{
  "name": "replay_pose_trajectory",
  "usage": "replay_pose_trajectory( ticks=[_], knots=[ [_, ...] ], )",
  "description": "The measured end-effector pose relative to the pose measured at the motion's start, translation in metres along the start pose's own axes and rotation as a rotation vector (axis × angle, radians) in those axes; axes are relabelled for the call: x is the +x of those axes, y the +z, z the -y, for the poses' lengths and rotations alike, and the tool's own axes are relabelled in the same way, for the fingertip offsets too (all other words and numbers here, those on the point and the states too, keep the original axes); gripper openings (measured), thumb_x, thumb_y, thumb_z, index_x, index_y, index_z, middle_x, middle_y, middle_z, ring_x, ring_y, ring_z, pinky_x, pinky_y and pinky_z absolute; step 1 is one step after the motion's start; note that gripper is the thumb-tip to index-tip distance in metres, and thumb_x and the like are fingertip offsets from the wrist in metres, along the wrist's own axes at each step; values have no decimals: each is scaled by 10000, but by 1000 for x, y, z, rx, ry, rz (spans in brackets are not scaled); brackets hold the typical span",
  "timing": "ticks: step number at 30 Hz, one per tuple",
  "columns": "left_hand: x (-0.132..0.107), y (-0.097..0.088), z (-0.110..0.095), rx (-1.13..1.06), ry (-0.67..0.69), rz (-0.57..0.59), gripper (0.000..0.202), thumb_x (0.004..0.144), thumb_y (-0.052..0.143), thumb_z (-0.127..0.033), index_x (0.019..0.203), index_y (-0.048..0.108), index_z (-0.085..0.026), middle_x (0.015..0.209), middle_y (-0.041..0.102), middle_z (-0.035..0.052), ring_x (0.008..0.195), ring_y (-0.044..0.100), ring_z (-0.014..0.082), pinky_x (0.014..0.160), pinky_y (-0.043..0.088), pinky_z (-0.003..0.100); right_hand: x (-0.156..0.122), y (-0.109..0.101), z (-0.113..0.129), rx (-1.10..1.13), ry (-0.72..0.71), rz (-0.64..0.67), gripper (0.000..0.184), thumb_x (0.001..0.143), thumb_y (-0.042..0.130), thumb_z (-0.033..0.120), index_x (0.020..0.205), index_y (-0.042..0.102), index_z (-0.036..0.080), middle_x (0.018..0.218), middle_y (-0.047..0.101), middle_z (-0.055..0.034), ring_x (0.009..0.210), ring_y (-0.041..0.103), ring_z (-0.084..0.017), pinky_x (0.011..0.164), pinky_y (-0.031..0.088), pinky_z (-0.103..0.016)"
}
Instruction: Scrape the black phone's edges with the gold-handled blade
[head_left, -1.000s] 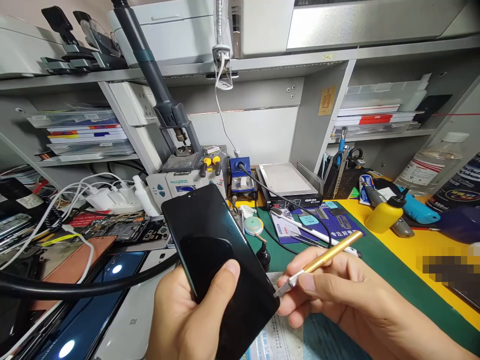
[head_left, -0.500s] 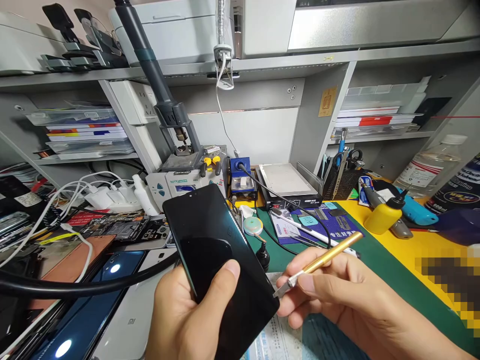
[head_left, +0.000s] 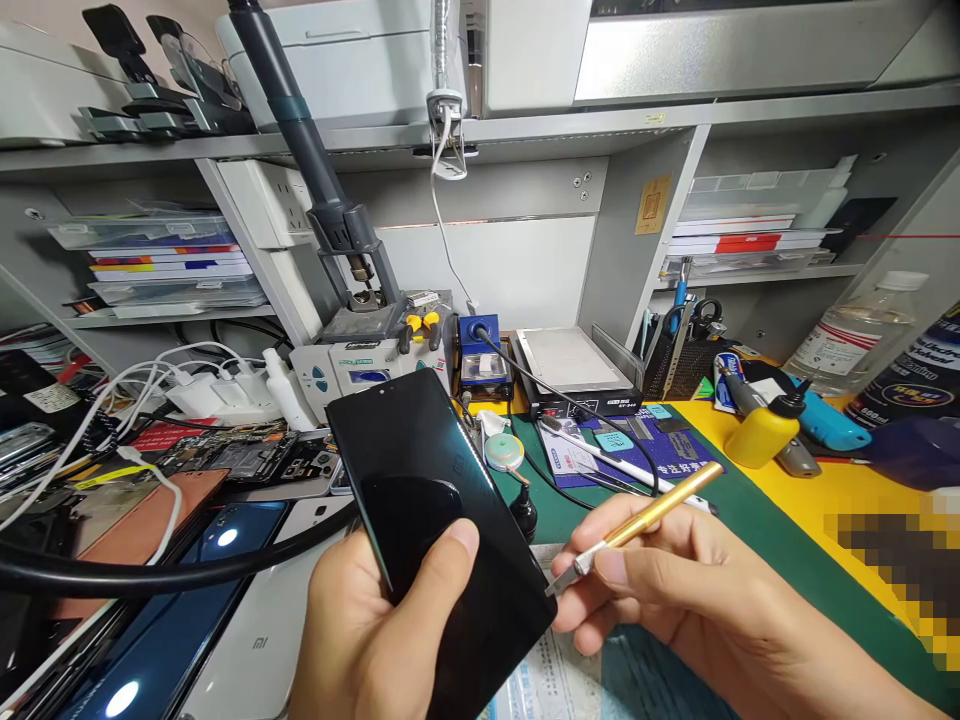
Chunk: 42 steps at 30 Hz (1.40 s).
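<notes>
A black smartphone [head_left: 420,460] is gripped in my left hand [head_left: 375,620], tilted, its dark glossy screen towards me and my thumb lying across the glass. My right hand [head_left: 660,580] pinches a craft knife [head_left: 652,515] with a gold handle and a silver blade. The blade's tip meets the phone's edge near its lower right corner; whether it sits in a seam is too small to tell. Fingers of my right hand are close beside that same corner. Below the phone lies a pale printed sheet [head_left: 551,680] on the green mat [head_left: 772,570].
Several phones, including a blue one [head_left: 187,600] and a silver one [head_left: 262,610], lie at left beneath a thick black cable [head_left: 225,580]. Behind stand a hot-air station [head_left: 360,370] and a flat heating plate [head_left: 577,360]. A yellow bottle [head_left: 761,430] is at right.
Hands, phone and knife hold nearly the same position. The view has shifted very slightly.
</notes>
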<state>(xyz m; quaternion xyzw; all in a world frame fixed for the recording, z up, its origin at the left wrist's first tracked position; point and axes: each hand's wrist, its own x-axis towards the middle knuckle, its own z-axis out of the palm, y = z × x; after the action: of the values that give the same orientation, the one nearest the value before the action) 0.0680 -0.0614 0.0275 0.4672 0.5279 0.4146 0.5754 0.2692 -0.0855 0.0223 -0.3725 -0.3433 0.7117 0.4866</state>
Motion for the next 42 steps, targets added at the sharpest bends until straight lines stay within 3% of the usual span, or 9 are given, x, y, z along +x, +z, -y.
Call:
replay_pose_trajectory(
  ticks=[4, 9, 17, 26, 31, 36, 42],
  knots=[
    [1, -1, 1, 7, 4, -18, 474, 736, 726, -625, 829, 674, -163, 572, 511, 9, 655, 547, 204, 598, 516, 296, -1, 0, 0, -18, 0, -14, 121, 850, 781, 273, 879, 756, 158, 925, 772, -97, 799, 727, -211, 737, 548, -335],
    [0, 1, 0, -27, 1, -31, 468, 714, 746, -607, 705, 605, -161, 615, 590, 38, 585, 513, 164, 515, 464, 250, 0, -1, -2, -19, -11, -12, 145, 839, 789, 289, 877, 742, 158, 934, 774, -105, 788, 723, -208, 723, 548, -335],
    [-1, 4, -2, -101, -14, -22, 445, 681, 782, -583, 738, 679, -153, 640, 656, 65, 602, 620, 213, 534, 508, 260, -2, 0, 0, -78, 12, 6, 165, 870, 748, 304, 910, 724, 146, 802, 770, -93, 766, 707, -193, 745, 527, -316],
    [1, -1, 2, 2, 10, 0, 461, 736, 726, -616, 755, 672, -158, 669, 667, 63, 608, 585, 201, 546, 503, 287, -1, -1, 0, -77, 8, 12, 172, 869, 753, 310, 896, 716, 145, 799, 767, -86, 758, 705, -187, 739, 522, -314],
    [2, -3, 2, 55, 24, -6, 495, 750, 701, -647, 710, 617, -162, 592, 553, 26, 593, 524, 173, 524, 466, 268, -1, -1, -1, -79, 11, 8, 189, 873, 750, 322, 894, 711, 138, 806, 766, -95, 764, 705, -192, 742, 522, -320],
    [4, -8, 4, 66, 11, 34, 521, 755, 697, -652, 757, 628, -136, 682, 581, 56, 630, 552, 196, 546, 484, 299, -1, -2, -3, -67, 6, 17, 161, 878, 747, 295, 897, 709, 140, 800, 765, -89, 749, 705, -185, 745, 530, -324],
    [4, -6, 5, 68, 21, 19, 530, 750, 680, -678, 739, 611, -153, 619, 521, 26, 622, 532, 192, 548, 471, 297, -1, -3, -3, -64, -3, 14, 171, 892, 731, 295, 926, 717, 128, 826, 767, -110, 772, 701, -193, 760, 532, -328]
  ],
)
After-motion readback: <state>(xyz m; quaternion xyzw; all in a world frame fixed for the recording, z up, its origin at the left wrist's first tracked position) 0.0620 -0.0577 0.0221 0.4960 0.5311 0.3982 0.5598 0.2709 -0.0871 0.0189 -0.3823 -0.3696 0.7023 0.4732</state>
